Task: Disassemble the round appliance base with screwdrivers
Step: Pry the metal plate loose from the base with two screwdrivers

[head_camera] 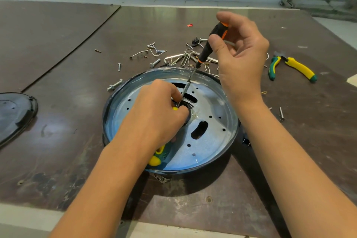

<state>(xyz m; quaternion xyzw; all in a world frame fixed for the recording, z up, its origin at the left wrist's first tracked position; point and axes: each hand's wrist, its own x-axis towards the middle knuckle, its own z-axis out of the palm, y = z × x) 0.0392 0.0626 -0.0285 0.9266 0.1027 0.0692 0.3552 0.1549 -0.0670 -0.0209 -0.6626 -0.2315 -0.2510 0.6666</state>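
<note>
Centrally, the round appliance base (193, 169) sits open side up on the table (58, 44), close before the person.

Right hand (241, 60): thumb and fingers are curled round the handle of a black-and-orange screwdriver (209, 44), held above the far rim. Its long axis slants from upper right down to the left. The shaft crosses the rim and ends at the middle of the base, at the left fingers; the tip itself is hidden.

Left hand (156, 114): it is inside the base, closed round a green-and-yellow screwdriver (157, 157) whose butt shows below the wrist and which points toward the same middle.

Judgement: both tools bear on one central fastener, which is not visible. The left hand is the nearer to it.

Contents of the base: a perforated metal plate (212, 106) with long slots.

Loose screws and bolts (154, 63) lie on the table beyond the rim. Pliers (293, 65) lie well to the right and a black cover (15, 114) well to the left.
</note>
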